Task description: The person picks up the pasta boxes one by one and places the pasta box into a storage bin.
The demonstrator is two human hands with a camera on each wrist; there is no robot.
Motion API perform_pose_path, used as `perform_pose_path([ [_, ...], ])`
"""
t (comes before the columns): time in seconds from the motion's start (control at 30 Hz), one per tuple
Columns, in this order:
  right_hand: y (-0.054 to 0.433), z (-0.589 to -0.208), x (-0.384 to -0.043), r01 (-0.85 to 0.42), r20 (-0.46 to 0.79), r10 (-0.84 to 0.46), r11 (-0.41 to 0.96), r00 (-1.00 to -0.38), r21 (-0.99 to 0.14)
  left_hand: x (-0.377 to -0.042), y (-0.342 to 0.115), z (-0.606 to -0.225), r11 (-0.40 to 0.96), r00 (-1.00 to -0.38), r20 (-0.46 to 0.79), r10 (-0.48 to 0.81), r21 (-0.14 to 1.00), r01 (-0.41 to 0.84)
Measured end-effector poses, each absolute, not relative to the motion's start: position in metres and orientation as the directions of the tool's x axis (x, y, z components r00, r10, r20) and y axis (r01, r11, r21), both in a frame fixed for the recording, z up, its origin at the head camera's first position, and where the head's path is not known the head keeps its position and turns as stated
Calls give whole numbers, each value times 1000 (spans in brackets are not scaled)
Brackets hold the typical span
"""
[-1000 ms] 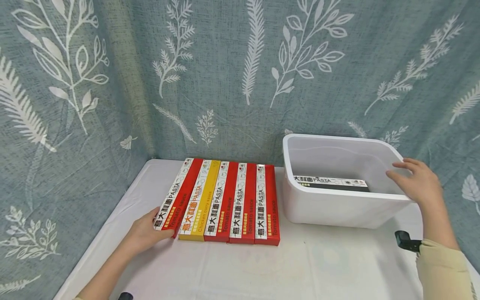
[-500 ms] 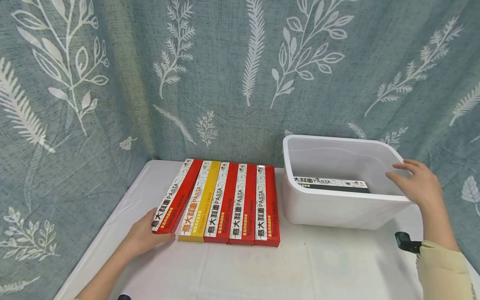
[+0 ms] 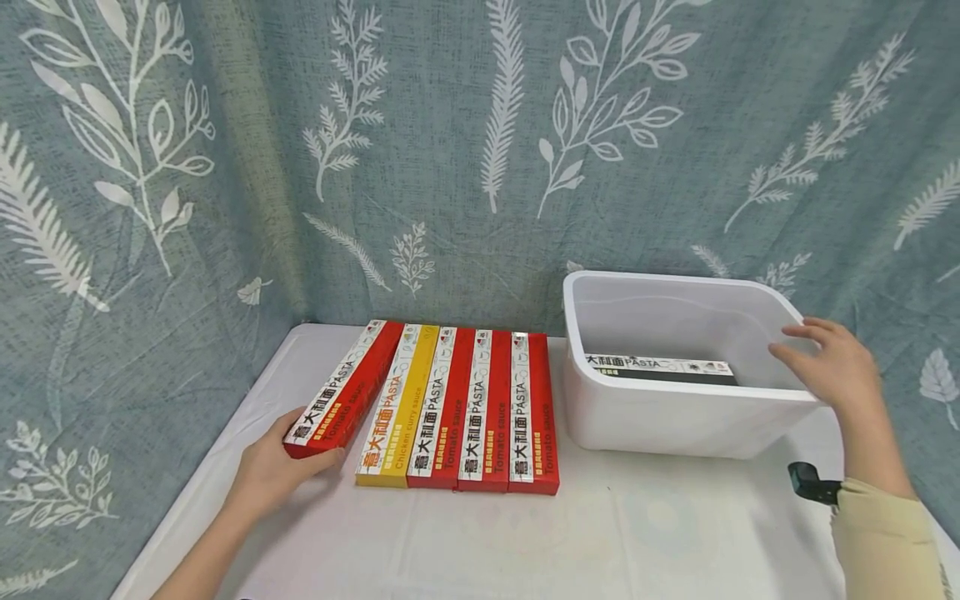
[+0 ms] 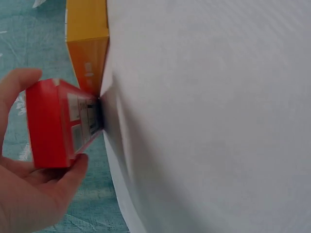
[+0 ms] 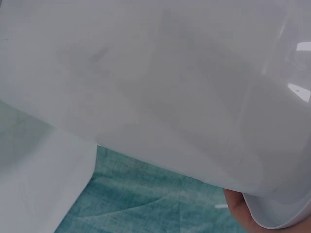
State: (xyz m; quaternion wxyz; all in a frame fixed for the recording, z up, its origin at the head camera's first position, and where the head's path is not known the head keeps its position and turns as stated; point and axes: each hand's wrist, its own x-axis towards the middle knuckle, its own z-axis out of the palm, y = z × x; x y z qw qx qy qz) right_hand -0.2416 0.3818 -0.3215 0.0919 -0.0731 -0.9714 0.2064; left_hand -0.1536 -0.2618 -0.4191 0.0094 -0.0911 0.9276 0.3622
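My left hand (image 3: 272, 468) grips the near end of a red tomato sauce pasta box (image 3: 347, 392). That end is raised, and the box slopes down toward its far end. In the left wrist view, the thumb and fingers (image 4: 73, 177) clasp opposite sides of the red box (image 4: 46, 126). Over at the right, my right hand (image 3: 836, 367) holds the right rim of a white plastic bin (image 3: 682, 425). The right wrist view is mostly filled by the bin's wall (image 5: 146, 87), with part of the hand (image 5: 238, 208) showing at its rim.
Beside the held box lie a yellow chicken curry pasta box (image 3: 397, 400) and several red pasta boxes (image 3: 493, 408) in a row. A black-and-white pasta box (image 3: 660, 371) lies inside the bin. A leaf-patterned curtain (image 3: 450, 167) hangs behind the white-covered table (image 3: 585, 533).
My left hand has raised the near end of the red pasta box and swung it left, away from the yellow box. My right hand has stayed at the bin's rim.
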Motion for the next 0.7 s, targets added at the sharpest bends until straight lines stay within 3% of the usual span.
perform_pose_path([
  [0.3,382,-322,-240,99,151,175,906,-973,-412,-154,-259,-412,554,-954,-73,-290,800,-230],
  [0.7,382,-321,-239,101,149,177,906,-973,-412,-161,-253,-405,172,-827,35,-562,982,-75],
])
